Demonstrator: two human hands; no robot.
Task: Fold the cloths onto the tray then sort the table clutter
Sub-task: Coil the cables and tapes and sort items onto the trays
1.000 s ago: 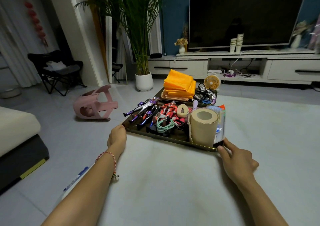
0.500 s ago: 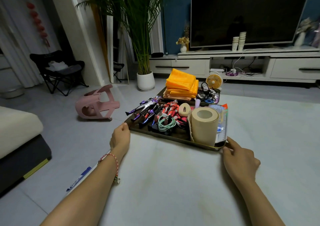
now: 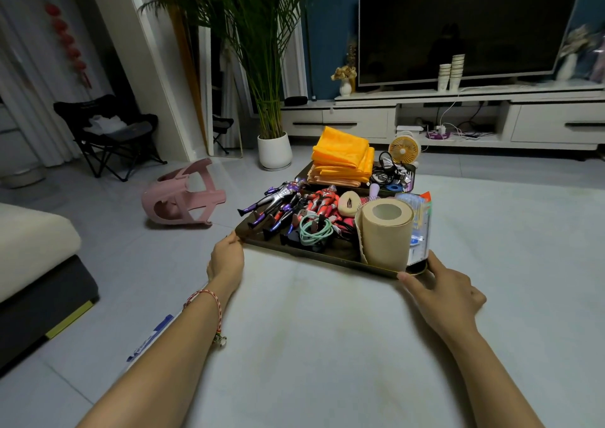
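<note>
Left hand (image 3: 226, 260) and right hand (image 3: 445, 291) each grip a near corner of the loaded tray (image 3: 314, 258); a tilt or jerk could topple the upright paper roll (image 3: 386, 231), near right.

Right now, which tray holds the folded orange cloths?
The far tray, beside the fan; the near tray carries toys and a paper roll.

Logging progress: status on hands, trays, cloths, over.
Left hand and right hand hold near tray corners. Orange cloths folded, stacked on far tray. Paper roll upright by right hand.
</note>
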